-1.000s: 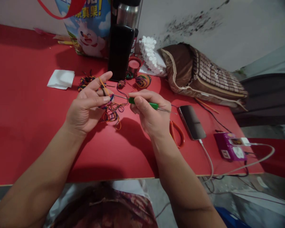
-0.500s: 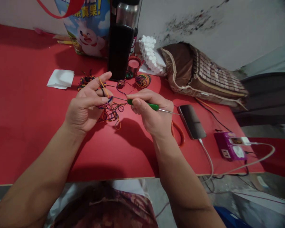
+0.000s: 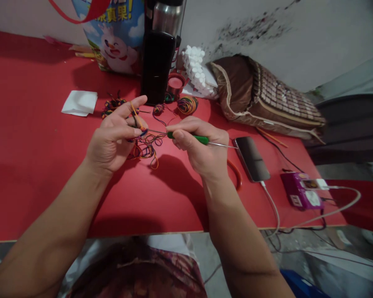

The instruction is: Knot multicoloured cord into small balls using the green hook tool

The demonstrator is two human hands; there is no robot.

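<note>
My left hand pinches a small crocheted piece of multicoloured cord between thumb and fingers, and an orange strand runs up over its raised index finger. In my right hand is a crochet hook with a green handle and metal ends. The hook's left tip reaches the piece at my left fingertips; whether it sits inside a loop is too small to tell. Loose cord lies tangled on the table below. Behind the hands are a small cord ball and a larger cord ball.
On the red table a black phone stands upright before a metal bottle. A second phone lies right, beside a purple power strip with cables. A brown cushion, folded white paper and printed bag lie around.
My right hand and the crochet hook have shifted very slightly right and down. My left hand keeps its hold on the piece, almost unmoved.
</note>
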